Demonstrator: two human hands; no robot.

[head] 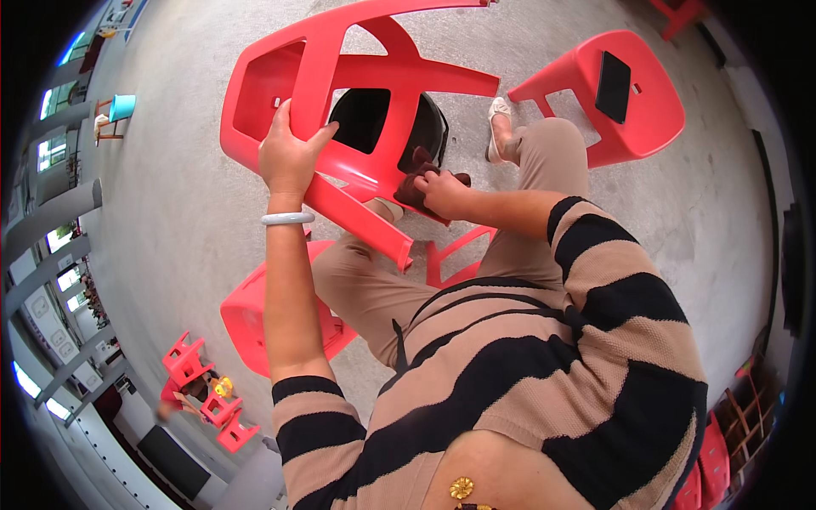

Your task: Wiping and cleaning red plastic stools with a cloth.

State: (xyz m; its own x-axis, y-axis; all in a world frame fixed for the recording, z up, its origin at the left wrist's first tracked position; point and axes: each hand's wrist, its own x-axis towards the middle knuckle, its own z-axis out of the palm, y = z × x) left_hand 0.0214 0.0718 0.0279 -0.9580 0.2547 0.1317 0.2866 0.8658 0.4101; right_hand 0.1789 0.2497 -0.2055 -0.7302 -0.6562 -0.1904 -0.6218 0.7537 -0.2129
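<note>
A red plastic stool [317, 76] is tipped over in front of me, its legs pointing up and to the right. My left hand [290, 156] grips the stool near its seat end, thumb and fingers spread around a leg. In my right hand [444, 194] is a bunched dark brown cloth [411, 190], which lies against a lower leg of the stool. Through the openings of the frame I see a round black tub [362, 120] on the floor, partly hidden by the stool.
At right, another red stool [656, 95] bears a black phone [613, 87]. A red stool [245, 312] stands at lower left by my leg. Farther off are a light-blue bucket [122, 108] on a wooden stand and several small red stools [220, 408] beside a person.
</note>
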